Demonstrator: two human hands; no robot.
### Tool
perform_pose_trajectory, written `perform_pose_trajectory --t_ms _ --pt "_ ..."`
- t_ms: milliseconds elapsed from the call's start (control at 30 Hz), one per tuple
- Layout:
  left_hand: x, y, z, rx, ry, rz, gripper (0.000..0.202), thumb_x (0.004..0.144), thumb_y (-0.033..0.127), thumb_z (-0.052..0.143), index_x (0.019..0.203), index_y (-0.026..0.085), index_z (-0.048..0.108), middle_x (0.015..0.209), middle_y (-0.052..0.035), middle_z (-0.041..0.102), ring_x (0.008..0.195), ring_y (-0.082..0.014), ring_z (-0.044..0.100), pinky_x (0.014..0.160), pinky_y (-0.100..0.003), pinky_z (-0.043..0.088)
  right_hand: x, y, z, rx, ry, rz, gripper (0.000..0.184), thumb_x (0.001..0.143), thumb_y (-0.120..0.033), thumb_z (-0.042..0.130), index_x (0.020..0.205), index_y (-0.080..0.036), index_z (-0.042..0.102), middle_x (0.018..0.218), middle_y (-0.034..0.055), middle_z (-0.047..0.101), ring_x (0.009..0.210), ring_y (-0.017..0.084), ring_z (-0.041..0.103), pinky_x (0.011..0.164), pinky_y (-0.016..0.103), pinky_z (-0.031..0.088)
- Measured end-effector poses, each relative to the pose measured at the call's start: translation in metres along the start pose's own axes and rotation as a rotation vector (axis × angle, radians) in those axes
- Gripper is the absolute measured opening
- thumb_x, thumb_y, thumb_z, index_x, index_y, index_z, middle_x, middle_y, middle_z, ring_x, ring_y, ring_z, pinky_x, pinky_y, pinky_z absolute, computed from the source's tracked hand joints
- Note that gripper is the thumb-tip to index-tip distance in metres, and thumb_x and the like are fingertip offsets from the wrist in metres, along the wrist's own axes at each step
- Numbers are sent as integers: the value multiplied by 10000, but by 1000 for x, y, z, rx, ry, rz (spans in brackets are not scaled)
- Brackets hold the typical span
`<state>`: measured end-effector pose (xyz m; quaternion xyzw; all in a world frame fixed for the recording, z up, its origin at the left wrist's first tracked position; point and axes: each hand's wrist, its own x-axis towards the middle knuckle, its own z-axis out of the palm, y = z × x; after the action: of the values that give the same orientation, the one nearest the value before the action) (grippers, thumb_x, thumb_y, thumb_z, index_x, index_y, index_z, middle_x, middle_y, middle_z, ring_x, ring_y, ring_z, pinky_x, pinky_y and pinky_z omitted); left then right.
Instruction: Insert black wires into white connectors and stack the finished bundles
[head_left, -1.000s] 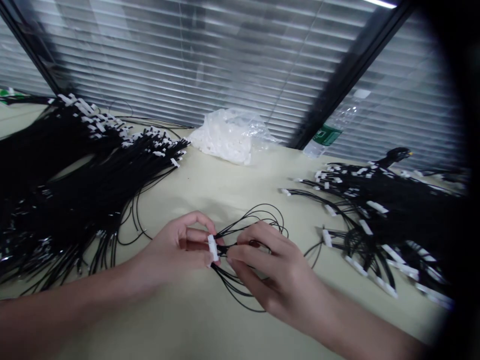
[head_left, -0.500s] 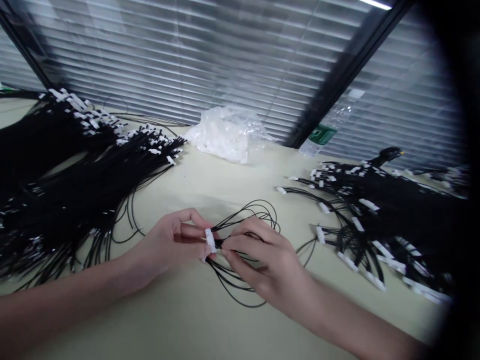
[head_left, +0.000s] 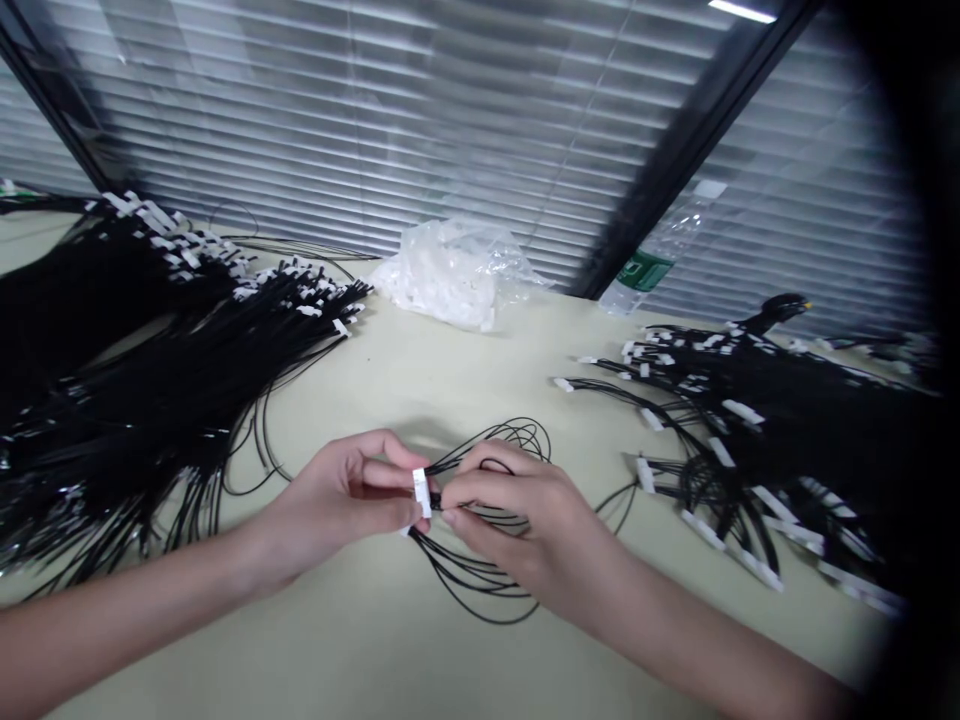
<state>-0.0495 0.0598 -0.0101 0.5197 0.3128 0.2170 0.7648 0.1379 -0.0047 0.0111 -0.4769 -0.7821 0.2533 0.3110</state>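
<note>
Between the thumb and fingers of my left hand (head_left: 360,492) is a white plug connector (head_left: 421,492), held upright near the middle of the view. My right hand (head_left: 517,510) pinches thin black wires (head_left: 436,499) close to the connector's right side. More black wires (head_left: 480,590) loop out rightward, above and below my right fingers. Another bit of white shows under my left thumb, partly hidden. My right fingers cover part of the wires, so I cannot tell how far the pinched ends sit in the connector.
Large heaps of black wires (head_left: 150,390) with white connectors lie at the left. A similar pile of wired connectors (head_left: 795,420) lies at the right. A clear plastic bag (head_left: 457,275) of white pieces rests at the back, near a plastic bottle (head_left: 646,268) and window blinds (head_left: 420,120).
Both hands and the connector sit slightly lower in the view, and the camera has shifted a little. The grips on the connector and wires look the same.
</note>
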Motion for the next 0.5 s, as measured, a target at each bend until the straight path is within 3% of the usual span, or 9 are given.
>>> perform_pose_trajectory --t_ms 233,500 --pt "-1 4 2 -18 29 -29 210 711 135 666 880 166 547 767 -36 717 690 -134 631 716 -297 451 -2 2 5 -147 113 -94 120 866 -144 461 837 -182 571 824 8 527 790 99 477 709 230 397" --pt "-1 6 1 -50 32 -34 219 694 120 672 872 158 549 764 -41 709 664 -133 623 689 -294 455 -1 6 13 -201 180 -157 114 839 -136 472 813 -176 575 798 19 523 723 106 474 648 232 407"
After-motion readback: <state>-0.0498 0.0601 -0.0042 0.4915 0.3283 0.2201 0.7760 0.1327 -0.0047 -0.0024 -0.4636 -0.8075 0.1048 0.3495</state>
